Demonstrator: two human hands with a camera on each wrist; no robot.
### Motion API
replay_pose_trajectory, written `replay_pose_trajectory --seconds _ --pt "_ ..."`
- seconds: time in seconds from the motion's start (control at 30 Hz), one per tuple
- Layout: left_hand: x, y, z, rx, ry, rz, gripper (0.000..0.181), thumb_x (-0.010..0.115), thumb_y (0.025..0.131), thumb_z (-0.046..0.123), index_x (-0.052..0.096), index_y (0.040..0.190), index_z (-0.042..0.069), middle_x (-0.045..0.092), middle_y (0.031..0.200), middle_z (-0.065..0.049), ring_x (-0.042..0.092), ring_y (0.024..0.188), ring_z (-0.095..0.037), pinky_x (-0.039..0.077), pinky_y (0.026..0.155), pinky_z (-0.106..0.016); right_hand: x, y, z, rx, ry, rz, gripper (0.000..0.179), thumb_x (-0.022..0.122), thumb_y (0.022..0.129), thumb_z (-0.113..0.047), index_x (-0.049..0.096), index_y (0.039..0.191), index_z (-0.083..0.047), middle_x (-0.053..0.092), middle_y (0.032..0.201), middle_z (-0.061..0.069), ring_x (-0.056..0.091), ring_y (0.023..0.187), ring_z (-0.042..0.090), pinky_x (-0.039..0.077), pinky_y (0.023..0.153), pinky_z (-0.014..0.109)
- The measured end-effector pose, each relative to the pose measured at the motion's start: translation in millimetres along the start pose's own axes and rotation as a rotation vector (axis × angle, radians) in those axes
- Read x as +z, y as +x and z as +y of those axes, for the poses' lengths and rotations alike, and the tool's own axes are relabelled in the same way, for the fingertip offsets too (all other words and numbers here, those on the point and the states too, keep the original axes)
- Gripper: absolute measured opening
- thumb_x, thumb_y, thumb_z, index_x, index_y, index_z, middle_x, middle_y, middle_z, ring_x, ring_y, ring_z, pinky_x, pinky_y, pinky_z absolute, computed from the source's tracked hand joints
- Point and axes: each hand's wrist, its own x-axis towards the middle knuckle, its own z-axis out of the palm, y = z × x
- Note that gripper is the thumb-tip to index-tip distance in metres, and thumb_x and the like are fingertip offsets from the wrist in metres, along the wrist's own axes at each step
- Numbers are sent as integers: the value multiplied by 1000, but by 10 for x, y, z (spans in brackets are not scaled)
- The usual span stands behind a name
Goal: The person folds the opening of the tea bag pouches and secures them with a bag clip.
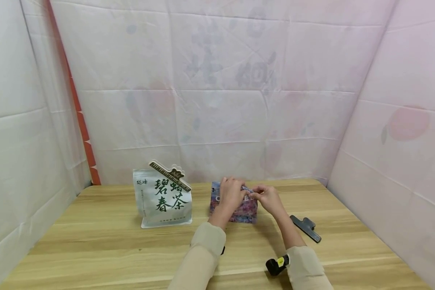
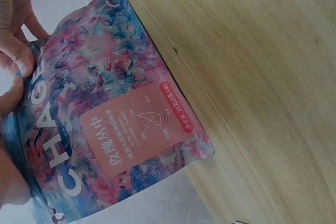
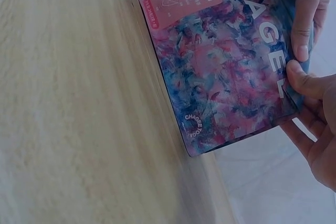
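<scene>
Beige sleeves [image 1: 197, 255] nearest, reaching in. Colourful pouch [image 1: 243, 213] sat toward the far side of the table [image 1: 105, 245]; left hand [image 1: 232, 194] and right hand [image 1: 270, 199] both pinched its top edge, thumbs in front. Step, judged: folding the top. Next move likely called for keeping that pinch even. Dark clip [image 1: 306, 228] lay right; pale bag [image 1: 166, 215] stood left.

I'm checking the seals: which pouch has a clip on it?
The white rectangular pouch, topped by a cream-and-brown bar clip; the pink-and-blue pouch, held by the left hand and right hand, shows none.
</scene>
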Motion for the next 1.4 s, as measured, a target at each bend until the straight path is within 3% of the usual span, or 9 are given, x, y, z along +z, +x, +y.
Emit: replay_pose_trajectory --seconds 0.3,0.53,1.0,1.2,1.4 --pt "-18 8 4 -3 -5 -58 25 62 82 52 69 92 30 61 80 15 50 75 -8 31 69 -27 -1 13 9 -29 -18 23 7 66 80 5 65 86 8 63 74 10 60 64 21 46 55 27" --pt "-31 -3 5 -30 -29 -76 20 59 84 47 69 92 30 61 82 16 46 73 -8 28 67 -26 -3 9 -10 -19 17 -19 7 67 80 2 66 87 5 64 78 10 63 70 23 50 61 32" --pt "-32 -42 31 -26 -2 -22 21 64 80 48 70 91 30 60 74 16 44 66 -7 27 64 -25 -59 7 17 11 21 -92 9 64 83 0 66 91 5 65 83 11 62 74 25 50 67 45" --pt "-25 -35 41 -33 -1 -24 21 64 80 47 70 89 30 61 74 16 46 68 -7 30 66 -25 -124 -1 28 -56 32 -168 17 65 85 -5 65 96 6 64 88 12 60 83 27 50 69 39" --pt "-22 -21 48 -46 3 -32 22 63 80 48 70 89 30 60 73 16 47 68 -7 31 67 -26 -230 -15 63 -135 42 -287 20 58 88 -2 62 105 9 59 103 20 56 93 35 48 78 45"
